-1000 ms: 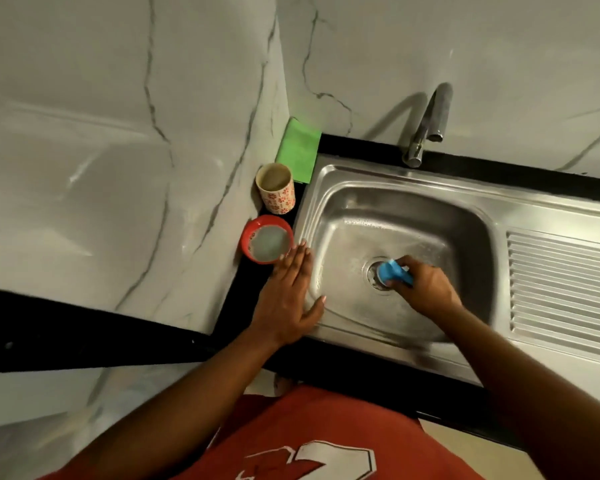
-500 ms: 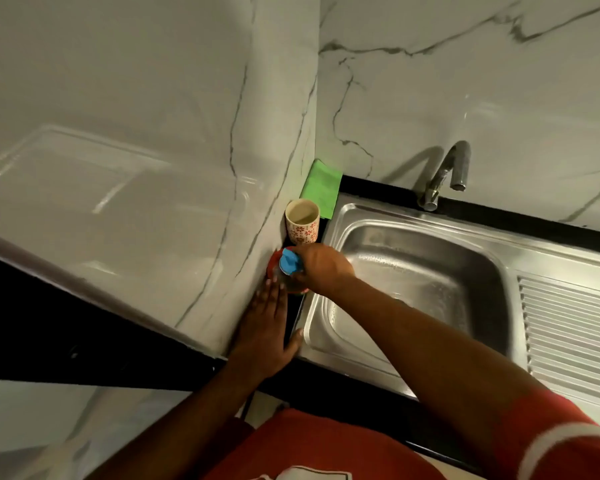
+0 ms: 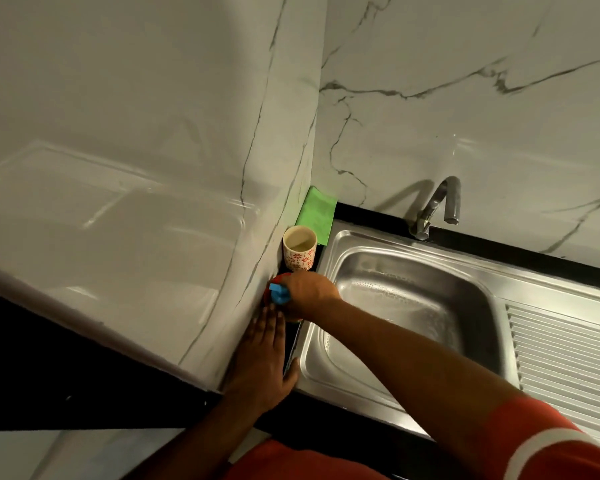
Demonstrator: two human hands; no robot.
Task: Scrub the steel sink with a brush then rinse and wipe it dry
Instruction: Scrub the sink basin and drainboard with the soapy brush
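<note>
**Brush held over the red bowl beside the sink**

We see the right hand (image 3: pixel 307 292) curled round the blue brush (image 3: pixel 278 293), its fingers wrapped about the handle so that only the blue end shows, sticking out to the left of the knuckles. The bristles are hidden under the hand, and we cannot tell whether they touch anything. The brush sits over the red bowl (image 3: pixel 268 295), of which only a thin strip of rim shows beside the hand; what the bowl holds is hidden from us.

The left hand (image 3: pixel 262 358) lies flat on the black counter (image 3: pixel 361 211), fingers straight and together, gripping nothing. Its fingertips reach just up to the bowl, and its thumb rests against the edge of the steel sink (image 3: pixel 329 372).

The sink basin is bright steel with a film of droplets and suds across its back wall and floor, and a ribbed draining board (image 3: pixel 565 355) runs off to its right. The right forearm crosses over the basin's near left corner.

Behind the bowl stands a cream cup (image 3: pixel 299 249) with a red flower pattern, upright against the marble wall (image 3: pixel 153 133), with a little pale liquid in its bottom. Behind the cup a green cloth (image 3: pixel 317 213) lies in the corner. A steel tap (image 3: pixel 437 206) rises at the back of the sink.
</note>
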